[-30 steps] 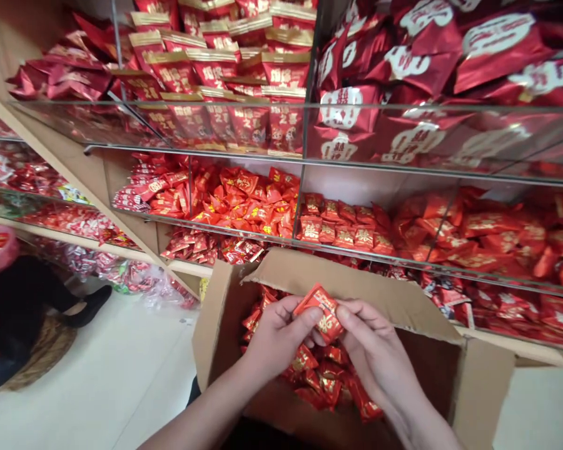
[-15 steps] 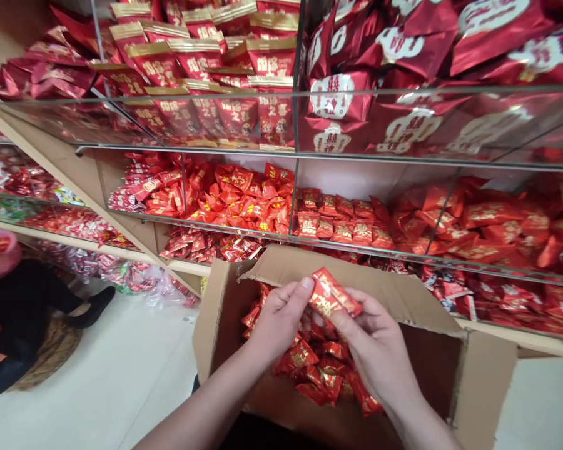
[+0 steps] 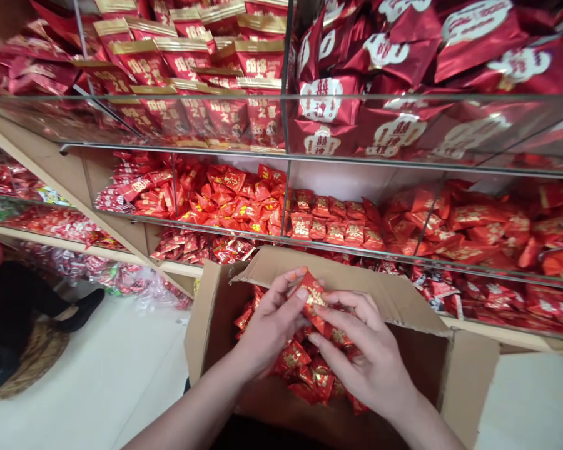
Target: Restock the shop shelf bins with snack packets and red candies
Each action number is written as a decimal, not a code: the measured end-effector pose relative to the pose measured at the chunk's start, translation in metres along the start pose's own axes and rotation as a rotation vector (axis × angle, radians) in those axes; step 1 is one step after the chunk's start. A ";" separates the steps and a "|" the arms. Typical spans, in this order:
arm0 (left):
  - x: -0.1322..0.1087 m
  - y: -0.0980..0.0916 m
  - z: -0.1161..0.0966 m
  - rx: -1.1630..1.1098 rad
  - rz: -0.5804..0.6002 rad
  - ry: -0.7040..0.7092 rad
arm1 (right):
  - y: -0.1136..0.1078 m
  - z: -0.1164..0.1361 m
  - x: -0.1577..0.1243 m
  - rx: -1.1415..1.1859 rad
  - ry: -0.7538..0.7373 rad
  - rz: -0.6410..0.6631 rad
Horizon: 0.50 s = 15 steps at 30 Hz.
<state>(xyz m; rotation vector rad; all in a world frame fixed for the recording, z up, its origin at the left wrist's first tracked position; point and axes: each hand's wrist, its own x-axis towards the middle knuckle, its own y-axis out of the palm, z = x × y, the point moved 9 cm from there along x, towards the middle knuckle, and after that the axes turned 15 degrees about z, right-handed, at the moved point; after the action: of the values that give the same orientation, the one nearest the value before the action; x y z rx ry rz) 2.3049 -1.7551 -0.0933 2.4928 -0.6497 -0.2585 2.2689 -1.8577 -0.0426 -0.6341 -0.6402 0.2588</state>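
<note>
A small red packet with gold print (image 3: 313, 294), apparently a wrapped sweet, is held up between both hands over an open cardboard box (image 3: 471, 369). My left hand (image 3: 274, 325) is closed on its left side, the thumb lying over the front. From the right, my right hand (image 3: 368, 350) has its fingertips on the packet's lower part, with the thumb a little below them. Under the hands, the box holds a heap of similar red packets (image 3: 309, 381), partly hidden by the hands.
Behind the box rise shelves with clear fronts (image 3: 244, 231), filled with red packets (image 3: 340, 219) and larger dark red bags (image 3: 323, 100). At left, another person's shoe (image 3: 82, 310) rests on the pale floor (image 3: 103, 375) near a woven basket (image 3: 37, 359).
The packet has turned to a steeper slant. My right fingers have moved from its right end onto its lower front. The view has shifted slightly, moving the scene leftward.
</note>
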 end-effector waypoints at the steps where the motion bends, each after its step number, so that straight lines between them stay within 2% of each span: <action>1: 0.001 -0.002 -0.001 0.019 -0.009 0.012 | -0.002 -0.006 0.000 0.065 0.055 -0.022; 4: 0.003 -0.004 -0.002 0.061 0.002 0.026 | -0.002 -0.035 -0.006 0.311 0.319 -0.109; 7: 0.002 -0.004 -0.005 0.190 -0.006 0.031 | 0.014 -0.055 -0.010 0.548 0.495 -0.058; 12: 0.000 0.003 -0.009 0.395 0.040 0.062 | 0.028 -0.059 -0.011 0.718 0.532 0.041; 15: 0.001 0.007 -0.019 0.528 0.087 0.125 | 0.022 -0.059 -0.010 0.701 0.541 0.071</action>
<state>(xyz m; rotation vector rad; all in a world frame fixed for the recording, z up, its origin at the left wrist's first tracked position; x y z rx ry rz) 2.3090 -1.7523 -0.0731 2.9362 -0.8589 0.1212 2.2971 -1.8718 -0.0977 -0.0339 0.0154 0.3375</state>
